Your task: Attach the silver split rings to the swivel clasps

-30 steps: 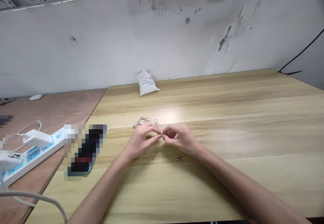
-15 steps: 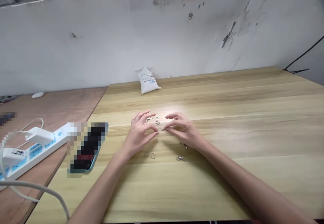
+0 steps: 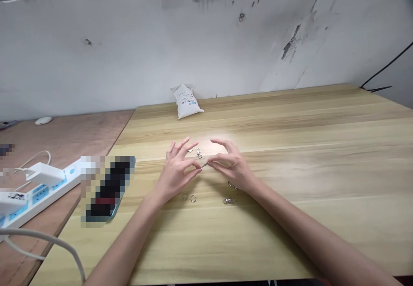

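Observation:
My left hand and my right hand hover over the pale wooden table with their fingertips close together. A tiny metal clasp sits at the right hand's thumb and forefinger, which seem to pinch it. The left fingers are spread, and the thumb and forefinger are just left of the clasp. Beyond the left fingers lie small silver lobster clasps. Two split rings lie below the left hand. A swivel clasp lies below the right wrist, and another is partly hidden by the right hand.
A white printed bag stands by the wall at the table's back. To the left are a pixelated phone on the table and a white power strip with plugs on a lower plywood board. A cable curves across the near left.
The hands have drawn apart from their close pinch and the fingers have opened. The small clasp stays at the right fingertips. The view has shifted slightly.

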The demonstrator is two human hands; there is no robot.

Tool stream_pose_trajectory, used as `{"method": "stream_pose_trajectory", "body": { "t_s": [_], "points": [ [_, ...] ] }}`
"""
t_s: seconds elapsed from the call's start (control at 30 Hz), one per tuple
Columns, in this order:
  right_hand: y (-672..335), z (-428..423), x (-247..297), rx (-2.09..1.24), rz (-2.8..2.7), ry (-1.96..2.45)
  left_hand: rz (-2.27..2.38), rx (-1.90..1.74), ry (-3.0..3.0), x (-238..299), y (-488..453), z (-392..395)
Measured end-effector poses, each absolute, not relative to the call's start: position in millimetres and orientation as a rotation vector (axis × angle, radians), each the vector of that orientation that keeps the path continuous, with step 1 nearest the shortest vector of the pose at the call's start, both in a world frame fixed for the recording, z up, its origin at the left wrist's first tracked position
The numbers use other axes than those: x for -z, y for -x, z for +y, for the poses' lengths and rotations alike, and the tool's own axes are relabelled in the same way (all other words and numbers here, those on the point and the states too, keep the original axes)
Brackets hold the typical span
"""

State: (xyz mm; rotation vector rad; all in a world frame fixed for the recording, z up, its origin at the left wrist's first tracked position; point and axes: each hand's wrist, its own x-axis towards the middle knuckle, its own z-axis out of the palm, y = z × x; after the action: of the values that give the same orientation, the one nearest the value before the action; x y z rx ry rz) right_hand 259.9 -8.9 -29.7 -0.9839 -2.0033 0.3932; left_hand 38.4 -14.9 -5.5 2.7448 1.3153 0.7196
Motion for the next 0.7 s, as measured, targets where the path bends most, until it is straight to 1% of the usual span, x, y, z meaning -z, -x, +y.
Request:
{"method": "stream_pose_trajectory", "body": {
  "t_s": [0.27, 0.7],
  "points": [
    [-260.3, -10.4, 27.4, -0.363, -2.053, 0.987, 1.313, -0.691, -2.735, 3.2, -41.5, -16.2],
    [-260.4, -10.5, 28.1, -0.409, -2.047, 0.98, 1.289, -0.684, -2.783, 5.9, -40.8, -15.8]
  ]
}}
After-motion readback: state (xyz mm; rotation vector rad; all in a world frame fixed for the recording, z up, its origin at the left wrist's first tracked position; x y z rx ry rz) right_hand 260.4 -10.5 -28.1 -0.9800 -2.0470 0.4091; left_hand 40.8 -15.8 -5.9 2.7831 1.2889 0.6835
